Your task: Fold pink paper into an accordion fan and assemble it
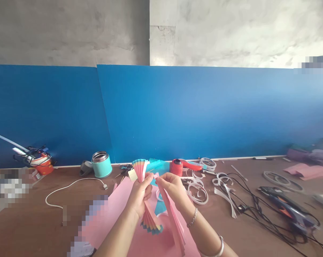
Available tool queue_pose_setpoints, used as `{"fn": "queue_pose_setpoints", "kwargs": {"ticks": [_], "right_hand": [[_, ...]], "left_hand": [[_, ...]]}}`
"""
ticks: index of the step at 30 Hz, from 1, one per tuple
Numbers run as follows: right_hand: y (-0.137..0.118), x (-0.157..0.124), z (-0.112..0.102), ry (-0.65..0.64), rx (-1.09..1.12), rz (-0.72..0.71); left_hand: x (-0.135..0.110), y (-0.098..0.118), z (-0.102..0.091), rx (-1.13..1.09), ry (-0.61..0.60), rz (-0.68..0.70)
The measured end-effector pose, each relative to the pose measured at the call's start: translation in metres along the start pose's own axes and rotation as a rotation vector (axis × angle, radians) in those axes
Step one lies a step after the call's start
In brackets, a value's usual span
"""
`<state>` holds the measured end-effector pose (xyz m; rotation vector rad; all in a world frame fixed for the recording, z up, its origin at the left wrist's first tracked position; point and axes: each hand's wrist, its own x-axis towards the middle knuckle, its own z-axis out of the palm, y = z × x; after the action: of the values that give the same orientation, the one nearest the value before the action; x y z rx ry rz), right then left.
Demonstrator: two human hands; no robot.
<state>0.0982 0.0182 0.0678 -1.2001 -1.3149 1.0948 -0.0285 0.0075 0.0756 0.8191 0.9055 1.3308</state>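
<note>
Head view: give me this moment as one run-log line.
left grip: pinching pleated multicolour paper | right grip: pinching folded pink paper | below: pink sheet

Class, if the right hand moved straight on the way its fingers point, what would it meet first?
Probably the left hand, which lies just beyond the fingertips of the right hand, though one view leaves depth unclear.

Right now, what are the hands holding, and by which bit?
The left hand holds a striped paper fan around its pinched middle. The right hand pinches a folded pink paper near its top end.
</note>
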Motion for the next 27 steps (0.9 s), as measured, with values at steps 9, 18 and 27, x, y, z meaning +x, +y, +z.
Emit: {"fn": "queue_pose_setpoints", "kwargs": {"ticks": [9, 18, 27], "right_hand": [[-0.002, -0.004, 0.004, -0.07, 0.031, -0.04], [-0.004, -0.004, 0.005, -0.055, 0.009, -0.03], [0.002, -0.004, 0.005, 0.041, 0.019, -0.154]], "left_hand": [[-0.001, -0.002, 0.0, 0.05, 0.051, 0.045], [-0.003, -0.004, 0.004, 0.043, 0.125, 0.032], [-0.003, -0.009, 0.002, 0.065, 0.009, 0.028]]}}
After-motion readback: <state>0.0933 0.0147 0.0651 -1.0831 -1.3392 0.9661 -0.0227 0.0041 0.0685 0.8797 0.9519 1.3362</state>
